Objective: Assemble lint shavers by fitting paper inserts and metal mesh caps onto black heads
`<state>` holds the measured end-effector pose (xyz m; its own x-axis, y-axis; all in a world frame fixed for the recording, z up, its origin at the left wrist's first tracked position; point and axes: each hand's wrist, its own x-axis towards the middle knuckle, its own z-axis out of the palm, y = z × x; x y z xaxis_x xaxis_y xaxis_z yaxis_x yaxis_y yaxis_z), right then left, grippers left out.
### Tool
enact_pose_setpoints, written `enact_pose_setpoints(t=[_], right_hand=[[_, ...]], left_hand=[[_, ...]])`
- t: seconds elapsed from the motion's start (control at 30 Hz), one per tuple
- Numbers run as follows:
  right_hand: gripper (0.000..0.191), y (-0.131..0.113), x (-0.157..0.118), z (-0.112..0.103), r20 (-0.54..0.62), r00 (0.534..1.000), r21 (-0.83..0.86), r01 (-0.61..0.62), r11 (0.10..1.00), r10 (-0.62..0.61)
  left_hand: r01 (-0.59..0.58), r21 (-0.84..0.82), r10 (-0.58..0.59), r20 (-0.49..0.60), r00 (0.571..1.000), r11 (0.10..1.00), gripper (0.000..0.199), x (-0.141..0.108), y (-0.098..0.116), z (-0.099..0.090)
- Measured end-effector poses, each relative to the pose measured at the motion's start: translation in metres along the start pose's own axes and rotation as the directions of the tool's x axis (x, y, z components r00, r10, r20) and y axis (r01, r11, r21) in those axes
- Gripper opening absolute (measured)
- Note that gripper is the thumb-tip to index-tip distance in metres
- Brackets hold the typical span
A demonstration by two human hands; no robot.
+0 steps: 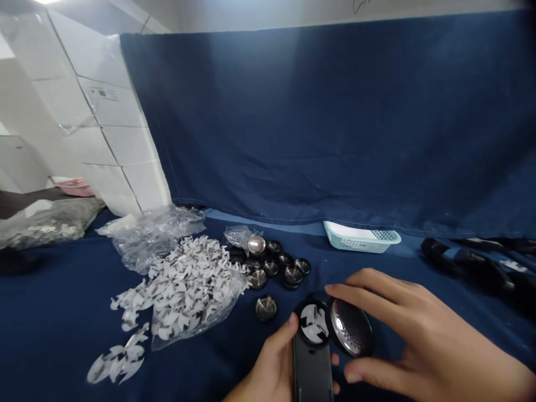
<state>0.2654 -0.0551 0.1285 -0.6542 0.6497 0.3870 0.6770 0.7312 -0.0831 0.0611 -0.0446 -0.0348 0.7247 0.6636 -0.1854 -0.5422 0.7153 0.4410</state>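
My left hand (278,357) is closed around the handle of a black fabric shaver (313,371), thumb beside its round head. Inside that head sits a white three-winged blade piece (314,324). Just right of the head is a round perforated metal cover (349,329) with a black rim, tilted. My right hand (402,329) has it between the fingers above and the thumb below. A single round black-rimmed mesh cover (266,307) lies on the cloth ahead of my left hand. More such covers (271,267) are grouped behind it.
A large heap of white blade pieces (188,285) spills from a clear bag at left, with a few loose pieces (117,363) nearer. Crumpled plastic (153,231) lies behind. A light-blue basket (362,239) stands at the back, black devices (469,262) at right. A blue curtain (335,123) hangs behind.
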Motion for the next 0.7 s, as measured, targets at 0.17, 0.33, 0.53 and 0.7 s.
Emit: enact_pose_setpoints(t=[0.17, 0.33, 0.53, 0.7], right_hand=[[0.067, 0.005, -0.002, 0.004, -0.003, 1.000, -0.028, -0.024, 0.999, 0.024], [0.068, 0.002, -0.003, -0.002, 0.064, 0.998, -0.003, -0.023, 1.000, 0.023], [0.074, -0.003, 0.003, 0.001, 0.041, 0.997, 0.044, 0.069, 0.997, -0.070], [0.064, -0.006, 0.007, 0.007, 0.044, 0.999, 0.066, 0.025, 0.997, -0.028]], left_hand=[[-0.004, -0.006, 0.003, -0.046, 0.999, 1.000, 0.068, 0.003, -0.002, 0.004], [-0.033, -0.001, 0.033, -0.067, 0.997, 0.999, 0.069, 0.003, -0.004, 0.003], [-0.095, -0.010, 0.094, -0.096, 0.991, 0.995, 0.059, 0.000, -0.004, 0.005], [-0.098, -0.005, 0.097, -0.096, 0.991, 0.995, 0.059, 0.000, -0.003, 0.007]])
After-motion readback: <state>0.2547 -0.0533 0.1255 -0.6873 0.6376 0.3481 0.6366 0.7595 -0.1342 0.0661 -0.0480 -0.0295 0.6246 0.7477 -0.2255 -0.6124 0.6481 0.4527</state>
